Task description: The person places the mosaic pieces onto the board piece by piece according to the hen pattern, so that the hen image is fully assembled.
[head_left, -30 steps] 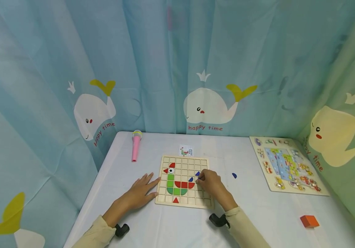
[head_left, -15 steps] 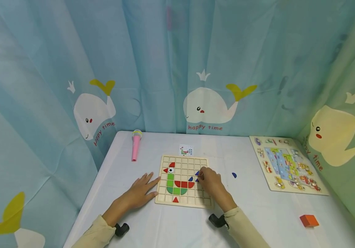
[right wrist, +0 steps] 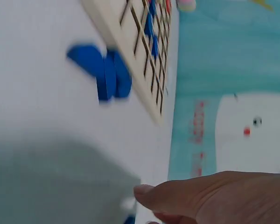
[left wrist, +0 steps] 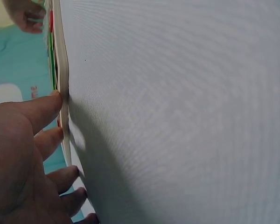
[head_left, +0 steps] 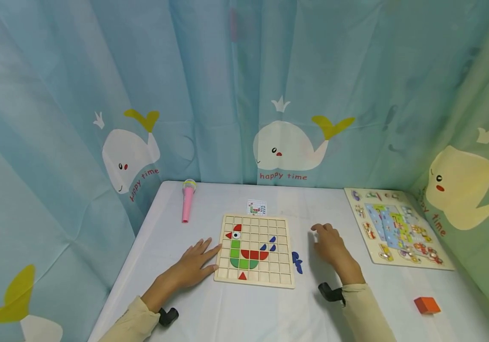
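Note:
A wooden grid board (head_left: pixel 278 275) lies on the table, with red, green and blue pieces forming a bird in its cells. My left hand (head_left: pixel 191 266) rests flat, fingers spread, its fingertips against the board's left edge. Three blue half-circles (head_left: pixel 272 248) sit at the bird's tail. Just off the board's right edge lies a small cluster of blue half-circles (head_left: pixel 297 262). My right hand (head_left: pixel 331 246) is right of these, low over the table, fingers bent. In the right wrist view a sliver of a blue piece (right wrist: pixel 129 219) shows by its fingertips; whether they pinch it is hidden.
Behind the board lies a small pattern card (head_left: pixel 256 207). A pink toy microphone (head_left: pixel 187 202) is at the back left. To the right are a picture puzzle board (head_left: pixel 374 254) and an orange block (head_left: pixel 427 305). A whale-print curtain (head_left: pixel 219 95) surrounds the table's back and sides.
My right hand has left the tail cells and moved right, over where a lone blue half-circle lay. Blue pieces it covered now show beside the board. My left hand stays put.

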### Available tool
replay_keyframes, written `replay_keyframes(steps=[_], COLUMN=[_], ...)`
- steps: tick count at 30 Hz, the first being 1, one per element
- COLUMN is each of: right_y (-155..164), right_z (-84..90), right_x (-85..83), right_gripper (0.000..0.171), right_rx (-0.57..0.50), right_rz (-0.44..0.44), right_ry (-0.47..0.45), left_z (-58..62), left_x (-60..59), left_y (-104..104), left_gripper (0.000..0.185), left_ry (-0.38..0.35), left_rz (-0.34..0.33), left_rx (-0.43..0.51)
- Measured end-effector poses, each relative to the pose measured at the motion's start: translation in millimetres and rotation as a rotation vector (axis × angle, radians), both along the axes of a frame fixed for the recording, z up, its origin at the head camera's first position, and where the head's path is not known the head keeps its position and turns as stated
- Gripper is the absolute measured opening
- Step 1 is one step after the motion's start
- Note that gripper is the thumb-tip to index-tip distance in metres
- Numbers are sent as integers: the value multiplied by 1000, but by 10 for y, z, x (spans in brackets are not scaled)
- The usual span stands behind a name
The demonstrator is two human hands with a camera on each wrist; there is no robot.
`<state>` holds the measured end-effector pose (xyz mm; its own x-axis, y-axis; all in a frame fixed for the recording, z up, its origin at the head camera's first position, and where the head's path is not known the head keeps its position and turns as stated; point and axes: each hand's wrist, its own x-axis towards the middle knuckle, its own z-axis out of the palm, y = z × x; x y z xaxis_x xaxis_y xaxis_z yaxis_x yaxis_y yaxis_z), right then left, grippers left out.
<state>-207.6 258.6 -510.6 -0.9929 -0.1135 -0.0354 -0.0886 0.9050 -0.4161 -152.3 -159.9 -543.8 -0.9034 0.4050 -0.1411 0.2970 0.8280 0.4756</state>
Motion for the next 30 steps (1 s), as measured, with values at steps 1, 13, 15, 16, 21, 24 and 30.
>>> replay_keyframes(steps=[1,13,15,16,21,24,30], right_y=[74,330,329,329,345,374,461], right_z=[-14,-143,-144,-143,-120,-81,-54], right_x=[-11,-100,-86,-74,-28,-11,-5], right_gripper=[41,17,13,11,23,30,25], right_rx=[0,-50,-63,-70,-78,-89,-109], right_rz=[-6,-8,-26,-38,-137,-116,20], right_ry=[-15,-50,-49,-51,-97,-129,-147], left_z=[-2,-10,-18,-21,-29,-28,-35], left_x=[-3,-15,-12,-11,-10,-8,-12], left_y=[-1,0,0,1,5,7,5], left_gripper=[61,61,61,61,61,61,61], left_ry=[-1,-7,-8,-7,-11,-15,-4], left_rz=[-1,5,5,4,7,6,9], left_rx=[-2,-8,-8,-9,-6,-6,-14])
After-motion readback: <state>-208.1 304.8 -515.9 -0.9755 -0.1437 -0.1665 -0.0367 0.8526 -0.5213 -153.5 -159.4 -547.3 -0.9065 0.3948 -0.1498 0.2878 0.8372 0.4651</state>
